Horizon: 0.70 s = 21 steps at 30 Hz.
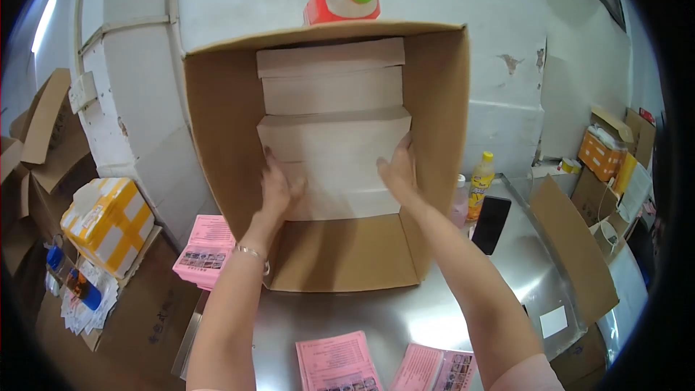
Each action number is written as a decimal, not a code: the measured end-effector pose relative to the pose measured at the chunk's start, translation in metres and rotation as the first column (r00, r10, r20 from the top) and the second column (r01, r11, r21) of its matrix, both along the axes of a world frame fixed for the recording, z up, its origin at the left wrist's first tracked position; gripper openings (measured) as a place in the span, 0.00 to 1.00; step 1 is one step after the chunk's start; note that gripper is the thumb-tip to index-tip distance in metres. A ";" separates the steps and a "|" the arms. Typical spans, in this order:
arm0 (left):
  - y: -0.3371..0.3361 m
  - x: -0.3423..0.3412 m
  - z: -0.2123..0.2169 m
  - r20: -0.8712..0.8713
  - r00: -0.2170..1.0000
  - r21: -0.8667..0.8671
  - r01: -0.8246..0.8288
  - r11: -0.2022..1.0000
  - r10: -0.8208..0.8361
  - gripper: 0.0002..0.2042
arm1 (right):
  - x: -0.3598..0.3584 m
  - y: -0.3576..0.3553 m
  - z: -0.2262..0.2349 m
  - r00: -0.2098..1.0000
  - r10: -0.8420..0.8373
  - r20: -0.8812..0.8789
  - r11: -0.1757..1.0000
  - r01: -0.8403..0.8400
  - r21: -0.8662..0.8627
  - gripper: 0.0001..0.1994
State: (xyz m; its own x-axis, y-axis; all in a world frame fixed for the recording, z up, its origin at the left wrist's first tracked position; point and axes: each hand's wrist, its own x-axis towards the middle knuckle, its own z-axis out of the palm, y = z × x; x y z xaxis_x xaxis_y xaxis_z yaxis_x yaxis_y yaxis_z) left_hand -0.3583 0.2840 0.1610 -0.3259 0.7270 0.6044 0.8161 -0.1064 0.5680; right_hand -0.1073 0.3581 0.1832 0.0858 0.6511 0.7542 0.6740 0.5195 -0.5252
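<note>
A large brown cardboard carton [347, 257] stands on the steel table with its open side toward me. White boxes [333, 90] are stacked inside against its back. Both my arms reach into the carton. My left hand [279, 187] presses the left side of the lower white box [334, 145], fingers around its edge and thumb on the front. Across from it, my right hand [398, 172] grips the right side of the same box, its thumb on the front. Some fingertips of both hands are hidden between box and carton wall.
Pink printed leaflets [339, 363] lie on the steel table [318, 315], with another pink stack [205, 250] at left. A yellow-capped bottle [479, 187] and a phone [492, 223] are right of the carton. A green-capped container [351, 1] stands behind it. A yellow-and-white taped box [108, 226] sits far left.
</note>
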 end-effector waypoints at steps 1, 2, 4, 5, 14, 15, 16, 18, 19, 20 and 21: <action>0.013 -0.021 0.010 0.155 0.971 0.084 0.171 0.982 -0.182 0.42 | -0.010 0.009 0.017 0.997 -0.039 -0.064 0.982 0.027 -0.186 0.33; 0.025 -0.024 0.026 0.163 0.968 0.076 0.182 0.980 -0.192 0.42 | -0.010 0.030 0.021 0.997 -0.052 -0.057 0.980 0.039 -0.195 0.33; 0.033 -0.022 0.055 0.416 0.897 -0.186 0.243 0.952 -0.148 0.42 | -0.005 0.061 0.023 0.965 0.009 -0.263 0.965 -0.078 -0.251 0.32; 0.048 -0.026 0.047 0.422 0.895 -0.190 0.246 0.950 -0.147 0.42 | -0.007 0.067 0.021 0.966 0.006 -0.258 0.963 -0.074 -0.257 0.32; 0.077 -0.006 0.057 0.075 0.936 0.035 -0.347 0.937 0.343 0.46 | -0.027 0.075 0.019 0.994 -0.114 0.004 0.989 0.113 -0.095 0.40; 0.080 0.004 0.062 -0.004 0.927 -0.081 -0.375 0.924 0.376 0.48 | -0.019 0.079 0.019 0.969 -0.206 0.139 0.976 0.214 -0.049 0.44; 0.084 0.009 0.065 -0.092 0.910 -0.185 -0.416 0.891 0.405 0.49 | -0.015 0.081 0.021 0.922 -0.286 0.263 0.956 0.294 0.011 0.47; 0.106 -0.029 0.044 -0.063 0.919 -0.048 -0.392 0.919 0.389 0.49 | -0.026 0.077 0.026 0.951 -0.198 0.237 0.976 0.214 -0.044 0.47; 0.109 -0.035 0.043 -0.044 0.939 0.092 -0.337 0.937 0.342 0.49 | -0.028 0.079 0.028 0.969 -0.137 0.206 0.982 0.160 -0.099 0.47; 0.111 -0.040 0.040 -0.046 0.938 0.093 -0.339 0.936 0.344 0.49 | -0.029 0.084 0.027 0.970 -0.135 0.204 0.983 0.157 -0.098 0.47; 0.113 -0.046 0.039 0.003 0.965 0.096 -0.260 0.961 0.261 0.49 | -0.030 0.090 0.026 0.977 -0.100 0.188 0.983 0.126 -0.133 0.45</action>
